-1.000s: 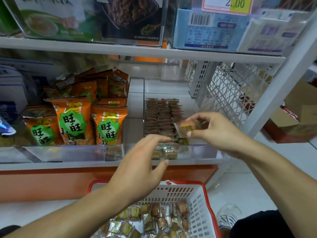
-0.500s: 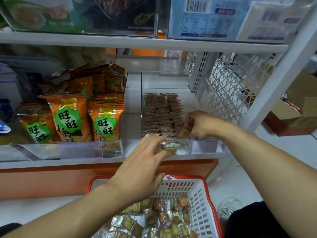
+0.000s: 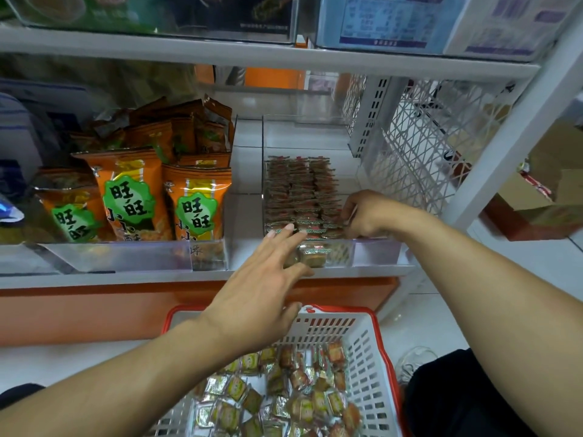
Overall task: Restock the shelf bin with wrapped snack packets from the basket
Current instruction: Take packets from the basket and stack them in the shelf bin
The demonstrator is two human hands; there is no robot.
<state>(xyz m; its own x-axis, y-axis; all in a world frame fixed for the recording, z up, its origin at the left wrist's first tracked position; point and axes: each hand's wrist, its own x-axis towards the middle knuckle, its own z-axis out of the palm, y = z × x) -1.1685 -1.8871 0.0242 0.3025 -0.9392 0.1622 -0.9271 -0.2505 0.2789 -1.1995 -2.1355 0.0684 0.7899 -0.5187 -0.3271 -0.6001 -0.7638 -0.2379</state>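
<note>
My right hand [image 3: 362, 212] pinches a packet into the shelf bin [image 3: 375, 252], left hand [image 3: 258, 294] spread flat; packets [image 3: 303, 197] judged light, crinkly, slippery, best gripped by edges.

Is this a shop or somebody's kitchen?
Most likely a small shop: a shelf holding orange snack bags, a clear bin of packets, and a shopping basket below.
</note>
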